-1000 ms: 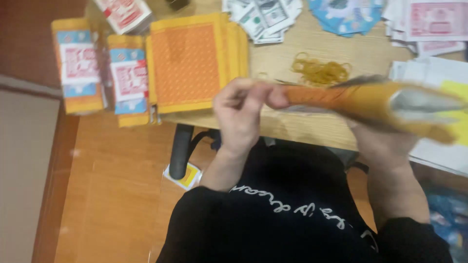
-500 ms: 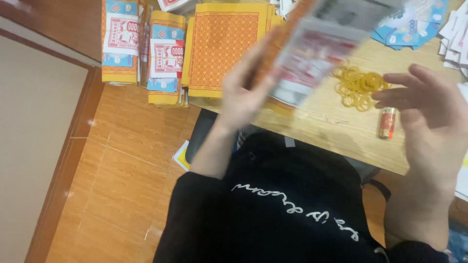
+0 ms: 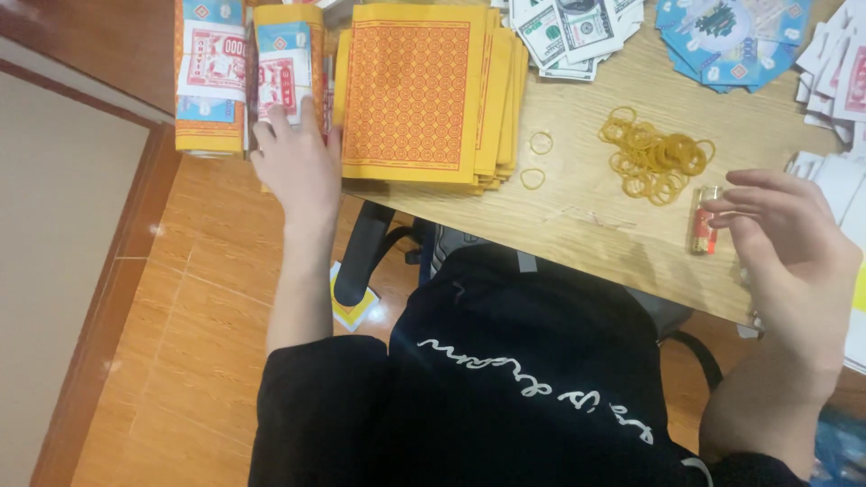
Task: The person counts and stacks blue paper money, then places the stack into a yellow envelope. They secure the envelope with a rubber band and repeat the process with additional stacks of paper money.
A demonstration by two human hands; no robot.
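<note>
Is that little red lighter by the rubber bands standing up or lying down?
Lying down. The red lighter rests flat on the wooden table, beside the rubber bands, near the right hand.

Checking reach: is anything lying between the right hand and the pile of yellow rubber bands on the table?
Only partly: a small red lighter lies beside the right hand's fingertips, just below the pile of yellow rubber bands. The wooden table between them is otherwise bare.

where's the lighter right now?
Head view, right side: the lighter lies on the wooden table, just below the rubber band pile, at the right hand's fingertips.
</note>
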